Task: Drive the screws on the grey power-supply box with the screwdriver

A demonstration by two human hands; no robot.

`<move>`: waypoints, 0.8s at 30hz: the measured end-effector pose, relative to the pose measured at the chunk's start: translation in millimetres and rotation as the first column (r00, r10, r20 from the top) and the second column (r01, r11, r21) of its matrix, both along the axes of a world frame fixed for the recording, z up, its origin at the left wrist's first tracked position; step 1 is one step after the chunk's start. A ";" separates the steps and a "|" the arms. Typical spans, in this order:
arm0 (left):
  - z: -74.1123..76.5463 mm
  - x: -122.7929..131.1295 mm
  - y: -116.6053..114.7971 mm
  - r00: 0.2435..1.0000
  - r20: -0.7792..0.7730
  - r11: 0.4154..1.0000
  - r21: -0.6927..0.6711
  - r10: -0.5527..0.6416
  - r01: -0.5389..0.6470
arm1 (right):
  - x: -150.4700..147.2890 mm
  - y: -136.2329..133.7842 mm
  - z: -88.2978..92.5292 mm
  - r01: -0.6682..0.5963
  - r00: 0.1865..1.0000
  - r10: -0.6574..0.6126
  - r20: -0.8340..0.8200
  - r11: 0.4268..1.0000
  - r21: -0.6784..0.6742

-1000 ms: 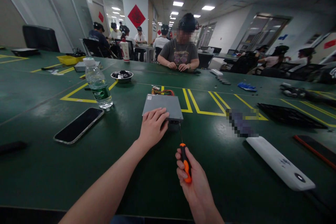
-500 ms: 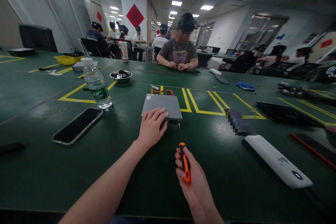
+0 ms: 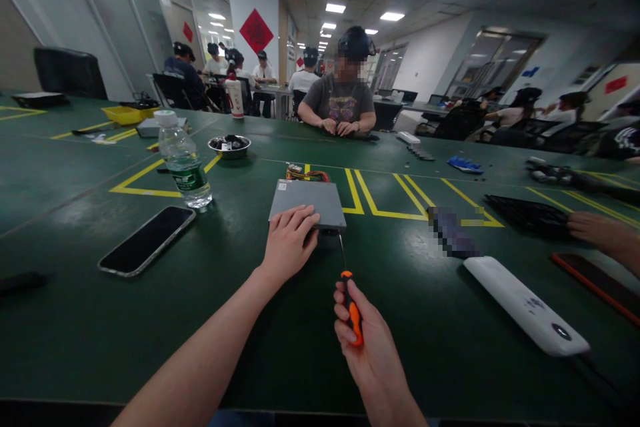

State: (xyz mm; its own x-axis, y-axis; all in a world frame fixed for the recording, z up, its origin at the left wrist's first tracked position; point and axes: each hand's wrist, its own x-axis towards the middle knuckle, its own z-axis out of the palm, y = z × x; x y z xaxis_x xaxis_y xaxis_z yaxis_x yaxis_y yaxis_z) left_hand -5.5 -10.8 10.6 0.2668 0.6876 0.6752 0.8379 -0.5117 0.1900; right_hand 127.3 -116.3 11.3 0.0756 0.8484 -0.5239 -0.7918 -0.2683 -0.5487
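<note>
A grey computer power supply (image 3: 320, 199) lies flat on the green table, with coloured wires (image 3: 307, 175) coming out at its far side. My left hand (image 3: 291, 240) is closed on its near left part, fingers over the top and thumb against the near side. In my right hand (image 3: 363, 327) is a screwdriver (image 3: 355, 313) with an orange and black handle, gripped with the fingers wrapped round it. Its thin shaft points away from me and its end meets the near face by the right corner. The very tip and any screw there are too small to make out.
Left of the power supply are a phone (image 3: 147, 240), a water bottle (image 3: 186, 163) and a metal bowl (image 3: 229, 146) of small parts. To the right lies a white handheld device (image 3: 525, 303). Another person's hand (image 3: 603, 230) touches a black part (image 3: 525, 215). A co-worker (image 3: 343, 107) sits opposite.
The screwdriver's handle has turned about its axis in my right hand, its orange patches showing differently. My left hand and the power supply stay put. At the right another person's hand has reached in.
</note>
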 end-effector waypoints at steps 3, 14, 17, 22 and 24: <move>-0.3 -0.1 -0.1 1.000 -0.004 1.000 -0.009 0.005 -0.005 | 0.4 1.8 3.4 -0.028 0.993 0.024 -0.113 0.999 -0.037; -0.9 -0.2 0.2 1.000 0.002 1.000 -0.004 0.004 -0.004 | 0.3 2.2 0.1 -0.007 1.000 0.008 -0.021 0.999 0.037; -0.6 -0.4 0.2 1.000 0.001 1.000 -0.007 -0.002 0.002 | 1.1 2.9 3.1 -0.056 0.988 0.055 -0.144 0.998 -0.002; 0.0 -0.3 -0.2 1.000 -0.002 1.000 -0.006 -0.001 0.001 | 0.3 3.8 2.5 -0.073 0.985 0.071 -0.157 0.997 -0.006; -0.1 -0.3 -0.2 1.000 0.000 1.000 -0.001 0.000 0.000 | 0.0 3.2 0.3 -0.044 0.995 0.045 -0.085 0.999 0.021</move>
State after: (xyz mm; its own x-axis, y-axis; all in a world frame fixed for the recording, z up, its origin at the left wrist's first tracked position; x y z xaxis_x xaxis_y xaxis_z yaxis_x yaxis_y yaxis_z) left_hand -5.8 -11.0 10.5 0.2666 0.6882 0.6748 0.8381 -0.5113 0.1903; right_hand 127.2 -113.1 11.6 -0.0070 0.8596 -0.5109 -0.8236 -0.2947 -0.4846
